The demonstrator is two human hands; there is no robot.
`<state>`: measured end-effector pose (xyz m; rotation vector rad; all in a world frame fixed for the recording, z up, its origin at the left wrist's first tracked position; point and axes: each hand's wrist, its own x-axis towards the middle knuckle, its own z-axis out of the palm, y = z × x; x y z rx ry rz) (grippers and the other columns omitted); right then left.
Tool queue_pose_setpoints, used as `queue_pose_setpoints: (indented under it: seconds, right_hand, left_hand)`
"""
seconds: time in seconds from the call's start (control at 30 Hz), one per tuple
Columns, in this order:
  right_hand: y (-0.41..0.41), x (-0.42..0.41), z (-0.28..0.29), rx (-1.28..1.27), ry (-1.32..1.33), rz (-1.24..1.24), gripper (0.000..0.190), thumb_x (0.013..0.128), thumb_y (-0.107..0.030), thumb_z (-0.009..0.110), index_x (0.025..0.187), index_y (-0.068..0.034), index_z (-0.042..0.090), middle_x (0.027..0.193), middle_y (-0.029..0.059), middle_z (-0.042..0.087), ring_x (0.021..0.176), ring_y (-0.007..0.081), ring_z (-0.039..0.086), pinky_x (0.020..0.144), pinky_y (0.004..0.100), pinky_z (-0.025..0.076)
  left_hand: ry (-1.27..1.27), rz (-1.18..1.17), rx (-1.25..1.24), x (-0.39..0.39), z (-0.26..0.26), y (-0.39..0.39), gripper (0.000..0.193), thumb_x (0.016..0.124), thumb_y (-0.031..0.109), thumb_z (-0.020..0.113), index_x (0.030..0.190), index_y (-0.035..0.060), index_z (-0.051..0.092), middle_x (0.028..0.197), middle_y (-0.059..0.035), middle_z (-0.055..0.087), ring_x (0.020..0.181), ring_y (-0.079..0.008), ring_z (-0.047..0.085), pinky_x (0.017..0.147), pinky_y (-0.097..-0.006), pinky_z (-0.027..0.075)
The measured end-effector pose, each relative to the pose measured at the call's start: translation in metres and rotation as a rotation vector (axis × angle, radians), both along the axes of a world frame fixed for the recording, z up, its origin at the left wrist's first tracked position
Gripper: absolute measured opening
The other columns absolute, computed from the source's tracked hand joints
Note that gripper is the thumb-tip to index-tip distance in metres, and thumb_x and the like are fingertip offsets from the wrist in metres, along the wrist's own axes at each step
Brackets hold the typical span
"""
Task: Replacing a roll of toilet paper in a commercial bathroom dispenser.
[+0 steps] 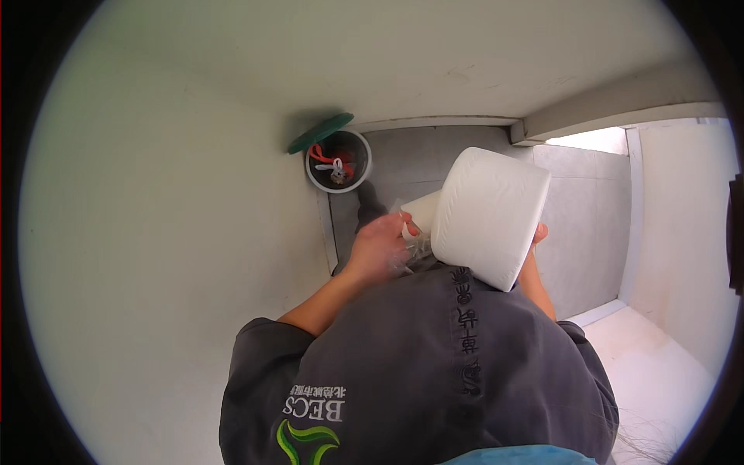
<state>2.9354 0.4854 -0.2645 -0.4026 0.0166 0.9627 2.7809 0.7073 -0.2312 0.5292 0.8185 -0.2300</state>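
Note:
A large white paper roll (494,215) is held up in front of my chest, tilted. My right hand (539,237) grips it from the right; most of that hand is hidden behind the roll. My left hand (381,244) is at the roll's left side, its fingers pinched on crumpled clear plastic film (417,249). Beside those fingers a cream-coloured piece (424,210) sticks out from the roll's left end; whether it is a cardboard core or loose paper, I cannot tell.
A round bin (367,157) with red and white bag material inside stands in the corner, its green lid (321,132) tipped up against the wall. My dark shoe (369,203) is near it on grey floor tiles (407,148). Pale walls (174,203) close in on the left and ahead.

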Motion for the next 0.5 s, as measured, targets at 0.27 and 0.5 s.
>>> queue_pose_setpoints:
  seconds: [0.27, 0.5]
  right_hand:
    - [0.006, 0.005, 0.003, -0.613, -0.137, -0.086, 0.072, 0.063, -0.051, 0.058, 0.116, -0.003, 0.048, 0.105, 0.0117, 0.058, 0.095, 0.0244, 0.057, 0.079, 0.0361, 0.049]
    - [0.007, 0.023, -0.005, -0.558, -0.106, -0.269, 0.065, 0.071, -0.052, 0.048, 0.117, -0.007, 0.048, 0.105, 0.0070, 0.058, 0.094, 0.0204, 0.057, 0.077, 0.0339, 0.048]
  left_hand:
    - [-0.119, -0.048, 0.336, -0.038, -0.020, 0.005, 0.047, 0.090, 0.023, 0.042, 0.133, 0.0063, 0.028, 0.095, -0.0049, 0.051, 0.069, -0.0135, 0.052, 0.061, -0.0271, 0.044]
    - [-0.140, -0.306, 0.245, -0.070, -0.013, 0.041, 0.063, 0.078, 0.004, 0.051, 0.135, 0.0184, 0.028, 0.099, -0.0094, 0.056, 0.090, -0.0206, 0.055, 0.081, -0.0329, 0.045]
